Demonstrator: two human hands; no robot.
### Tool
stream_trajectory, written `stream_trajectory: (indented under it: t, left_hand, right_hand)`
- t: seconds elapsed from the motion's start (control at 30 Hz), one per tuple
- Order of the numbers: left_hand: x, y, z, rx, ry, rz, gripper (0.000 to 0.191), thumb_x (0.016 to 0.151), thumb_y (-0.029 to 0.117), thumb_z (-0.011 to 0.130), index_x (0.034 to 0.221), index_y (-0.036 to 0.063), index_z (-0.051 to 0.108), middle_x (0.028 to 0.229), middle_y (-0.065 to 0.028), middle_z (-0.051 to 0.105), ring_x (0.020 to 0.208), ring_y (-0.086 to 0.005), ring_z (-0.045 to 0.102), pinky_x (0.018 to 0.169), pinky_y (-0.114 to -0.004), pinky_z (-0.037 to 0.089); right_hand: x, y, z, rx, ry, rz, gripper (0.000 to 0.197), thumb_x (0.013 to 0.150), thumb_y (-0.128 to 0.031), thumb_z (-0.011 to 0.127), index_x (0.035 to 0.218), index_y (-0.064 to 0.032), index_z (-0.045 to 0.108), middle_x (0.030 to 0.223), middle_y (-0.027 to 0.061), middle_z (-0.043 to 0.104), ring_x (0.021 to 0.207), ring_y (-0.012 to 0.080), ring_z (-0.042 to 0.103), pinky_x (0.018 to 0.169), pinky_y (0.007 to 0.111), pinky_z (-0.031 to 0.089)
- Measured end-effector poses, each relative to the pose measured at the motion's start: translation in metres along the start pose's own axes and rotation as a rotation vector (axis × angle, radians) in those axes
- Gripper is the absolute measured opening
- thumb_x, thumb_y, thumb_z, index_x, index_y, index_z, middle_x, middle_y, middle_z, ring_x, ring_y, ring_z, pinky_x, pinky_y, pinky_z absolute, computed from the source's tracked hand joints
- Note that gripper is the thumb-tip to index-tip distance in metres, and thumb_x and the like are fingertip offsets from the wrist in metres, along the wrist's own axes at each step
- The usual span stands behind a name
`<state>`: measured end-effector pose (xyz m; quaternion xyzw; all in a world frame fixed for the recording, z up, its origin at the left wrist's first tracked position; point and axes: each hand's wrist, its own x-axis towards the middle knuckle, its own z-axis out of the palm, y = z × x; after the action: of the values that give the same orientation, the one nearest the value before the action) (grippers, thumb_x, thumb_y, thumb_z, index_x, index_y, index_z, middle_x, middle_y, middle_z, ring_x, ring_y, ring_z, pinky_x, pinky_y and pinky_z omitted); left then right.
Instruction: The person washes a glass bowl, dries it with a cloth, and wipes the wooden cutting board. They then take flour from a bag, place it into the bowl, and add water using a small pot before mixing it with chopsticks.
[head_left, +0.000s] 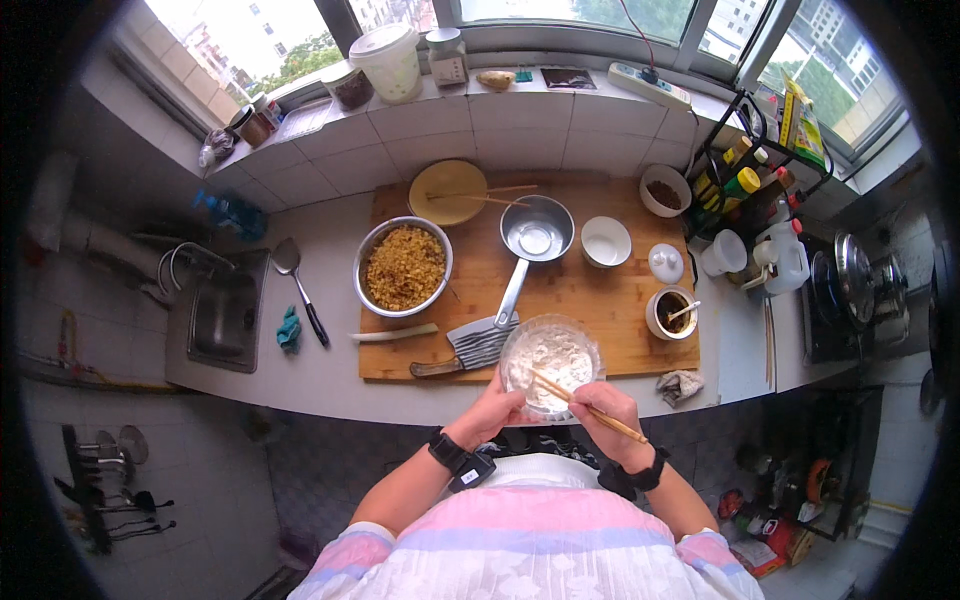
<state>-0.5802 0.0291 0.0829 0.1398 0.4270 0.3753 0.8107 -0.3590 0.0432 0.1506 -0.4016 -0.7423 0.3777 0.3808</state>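
A clear bowl (595, 346) stands at the counter's front edge, partly over the cutting board. In it lies white flour (559, 356), loose and clumpy. My left hand (491, 412) grips the bowl's near left side. My right hand (609, 420) is closed around a pair of wooden chopsticks (619, 427), their tips down in the flour. Just left of the bowl, a cleaver (480, 346) lies flat on the board, its wooden handle pointing left. The handle of a small metal saucepan (536, 229) reaches over the blade.
The wooden cutting board (577, 300) also carries a metal bowl of yellow-brown crumbly food (405, 268), a yellow bowl (448, 191), a white bowl (606, 241) and a jar of dark sauce (673, 313). A spatula (300, 289) lies by the sink (227, 315). Bottles (739, 187) crowd the right.
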Motion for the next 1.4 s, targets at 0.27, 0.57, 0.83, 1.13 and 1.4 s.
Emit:
stream_trajectory:
  t: [0.27,0.57,0.83,1.13,1.4]
  left_hand:
    - [-0.005,0.003,0.010,0.028,-0.034,-0.018,0.086,0.078,-0.013,0.042,0.152,0.0163,0.009,0.141,-0.0162,0.042,0.114,-0.0310,0.061,0.082,-0.042,0.062]
    - [-0.003,0.002,0.006,-0.002,-0.041,-0.051,0.083,0.078,-0.014,0.042,0.151,0.0132,0.015,0.142,-0.0159,0.043,0.120,-0.0305,0.057,0.087,-0.043,0.059]
    - [-0.004,0.010,0.004,0.052,-0.018,-0.056,0.091,0.077,-0.015,0.042,0.153,0.0191,0.005,0.145,-0.0171,0.039,0.118,-0.0315,0.059,0.084,-0.042,0.062]
    - [0.004,0.003,0.004,0.026,0.002,-0.003,0.089,0.076,-0.015,0.042,0.152,0.0177,0.010,0.141,-0.0173,0.042,0.116,-0.0316,0.060,0.082,-0.042,0.062]
    - [-0.001,0.011,0.015,0.029,0.021,-0.063,0.088,0.077,-0.013,0.043,0.152,0.0173,0.009,0.141,-0.0176,0.043,0.116,-0.0325,0.060,0.081,-0.042,0.062]
  right_hand:
    - [0.004,0.022,-0.013,-0.060,0.070,0.030,0.009,0.081,0.001,0.072,0.087,-0.0014,0.065,0.079,0.0116,0.064,0.071,0.0262,0.062,0.065,0.033,0.051]
    - [0.003,-0.001,-0.021,0.077,-0.256,-0.040,0.013,0.080,-0.001,0.074,0.088,-0.0019,0.064,0.084,0.0120,0.066,0.076,0.0286,0.065,0.067,0.034,0.052]
    - [0.002,0.009,-0.040,-0.275,-0.002,-0.035,0.010,0.081,-0.004,0.073,0.086,-0.0025,0.065,0.084,0.0137,0.067,0.075,0.0301,0.066,0.067,0.037,0.054]
    - [0.001,-0.004,-0.006,-0.032,-0.018,0.038,0.009,0.080,0.001,0.072,0.083,-0.0009,0.064,0.078,0.0123,0.065,0.072,0.0260,0.065,0.066,0.034,0.052]
    - [0.006,0.026,-0.007,-0.136,0.094,0.008,0.010,0.081,0.000,0.072,0.088,-0.0002,0.065,0.081,0.0148,0.065,0.075,0.0277,0.064,0.068,0.033,0.052]
